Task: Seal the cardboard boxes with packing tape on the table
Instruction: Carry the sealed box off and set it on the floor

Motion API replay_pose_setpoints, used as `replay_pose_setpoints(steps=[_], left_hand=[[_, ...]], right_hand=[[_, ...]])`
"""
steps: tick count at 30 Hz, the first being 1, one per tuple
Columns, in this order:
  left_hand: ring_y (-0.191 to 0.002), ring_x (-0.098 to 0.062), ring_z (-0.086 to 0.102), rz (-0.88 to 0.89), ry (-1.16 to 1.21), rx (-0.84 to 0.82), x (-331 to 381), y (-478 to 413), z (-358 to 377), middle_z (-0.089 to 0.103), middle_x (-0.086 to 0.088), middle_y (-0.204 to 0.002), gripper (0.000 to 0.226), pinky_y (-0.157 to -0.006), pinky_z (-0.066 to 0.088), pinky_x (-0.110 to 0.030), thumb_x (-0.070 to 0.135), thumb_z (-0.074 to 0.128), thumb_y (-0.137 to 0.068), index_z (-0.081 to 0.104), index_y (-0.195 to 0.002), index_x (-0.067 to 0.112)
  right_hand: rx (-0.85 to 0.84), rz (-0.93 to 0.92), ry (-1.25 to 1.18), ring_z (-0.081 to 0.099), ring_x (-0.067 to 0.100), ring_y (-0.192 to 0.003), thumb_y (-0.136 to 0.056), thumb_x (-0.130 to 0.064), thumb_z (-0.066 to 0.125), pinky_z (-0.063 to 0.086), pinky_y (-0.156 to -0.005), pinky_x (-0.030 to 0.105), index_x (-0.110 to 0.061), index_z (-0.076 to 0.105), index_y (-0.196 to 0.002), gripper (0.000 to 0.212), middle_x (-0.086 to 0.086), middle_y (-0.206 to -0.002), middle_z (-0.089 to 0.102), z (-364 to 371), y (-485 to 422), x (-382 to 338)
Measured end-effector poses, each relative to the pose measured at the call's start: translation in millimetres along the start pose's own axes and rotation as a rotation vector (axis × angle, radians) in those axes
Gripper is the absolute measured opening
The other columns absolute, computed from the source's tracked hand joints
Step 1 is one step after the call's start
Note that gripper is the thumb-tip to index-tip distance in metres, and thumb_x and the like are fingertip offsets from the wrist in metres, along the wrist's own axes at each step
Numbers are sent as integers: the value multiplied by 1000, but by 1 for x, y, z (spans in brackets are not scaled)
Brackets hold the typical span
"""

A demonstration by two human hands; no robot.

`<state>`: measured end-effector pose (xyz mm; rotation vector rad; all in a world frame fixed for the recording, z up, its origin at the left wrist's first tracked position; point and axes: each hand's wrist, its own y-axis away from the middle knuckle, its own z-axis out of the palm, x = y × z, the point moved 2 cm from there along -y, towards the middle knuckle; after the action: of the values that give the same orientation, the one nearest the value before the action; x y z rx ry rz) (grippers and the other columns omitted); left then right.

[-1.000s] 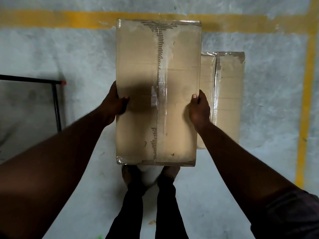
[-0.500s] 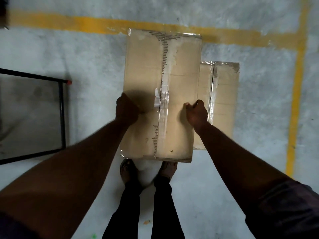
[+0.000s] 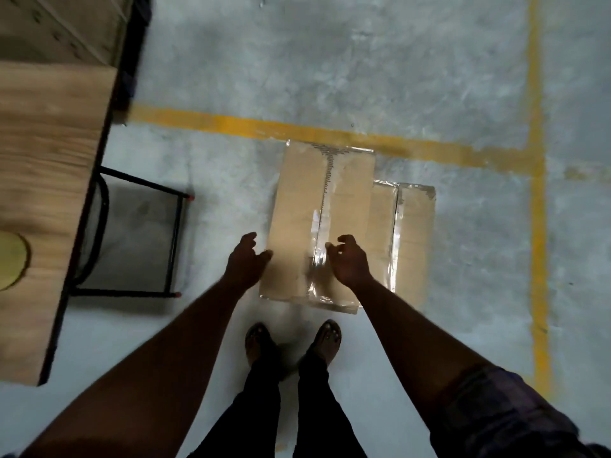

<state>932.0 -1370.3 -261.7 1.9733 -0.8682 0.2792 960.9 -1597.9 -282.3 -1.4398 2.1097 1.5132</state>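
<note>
Step in hand: you seem to be at the end of one box. The near box (image 3: 297,226) lies flat on the floor (image 3: 330,61), not on the table, with tape already on it, so I judge it is finished and put aside.
Left hand: your left hand (image 3: 246,261) is at the left edge of the near box. The fingers are loosely curled and grasp nothing.
Right hand: your right hand (image 3: 348,259) is over the near end of the same box, fingers half bent and empty. I cannot tell if either hand touches the cardboard.
Where the boxes are: the near box is in front of your feet (image 3: 325,338), its far end at the yellow line (image 3: 231,122). The second box (image 3: 415,246) is at its right side. I cannot tell if they lie side by side or if one is partly over the other.
Next move: it calls for turning to the table (image 3: 43,160) at your left, for a next box and the tape. No open box is in view. A round yellowish thing (image 3: 11,259) lies on the table edge; it may be the roll, but I cannot tell.
Cardboard: plain brown, matt, long rectangle with sharp corners.
Tape: the tape strip (image 3: 317,276) is clear and shiny, it runs along the middle seam and wraps the box ends. The second box has the same glossy strip.
Table: pale wood grain top on a black metal frame (image 3: 175,239).
Floor: grey, rough concrete with worn yellow paint.
</note>
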Motion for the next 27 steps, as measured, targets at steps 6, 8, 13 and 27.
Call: replay_pose_setpoints(steps=[6, 8, 13, 27], left_hand=[[-127, -27, 54, 46, 12, 14, -14, 108, -48, 50, -12, -147, 64, -107, 42, -36, 22, 69, -94, 39, -151, 13], [-127, -27, 54, 61, 9, 7, -30, 137, -60, 50, -10, -146, 65, -108, 42, -38, 22, 69, -94, 39, -151, 14], [-125, -26, 55, 52, 94, 46, -76, 178, -90, 52, -11, -143, 62, -104, 42, -34, 24, 69, -94, 42, -148, 15], [-127, -24, 53, 35, 392, 300, -324, 292, -236, 51, -4, -142, 57, -89, 35, -18, 18, 67, -95, 43, -146, 8]], right_hand=[[-119, -51, -11, 64, 28, -105, -102, -37, 58, 37, -78, 24, -7, 53, -133, 43, 11, -114, 70, 4, 89, -19], [-148, -71, -34, 68, 26, -100, -100, -40, 60, 44, -78, 28, -13, 55, -129, 40, 8, -110, 71, 10, 115, -13], [-162, -75, -35, 70, 27, -100, -98, -42, 61, 48, -76, 33, -17, 59, -120, 34, 5, -108, 71, 42, 172, -15], [-286, -507, 254, 70, 28, -93, -98, -29, 60, 51, -84, 34, -15, 63, -108, 17, 6, -98, 73, 335, 343, -165]])
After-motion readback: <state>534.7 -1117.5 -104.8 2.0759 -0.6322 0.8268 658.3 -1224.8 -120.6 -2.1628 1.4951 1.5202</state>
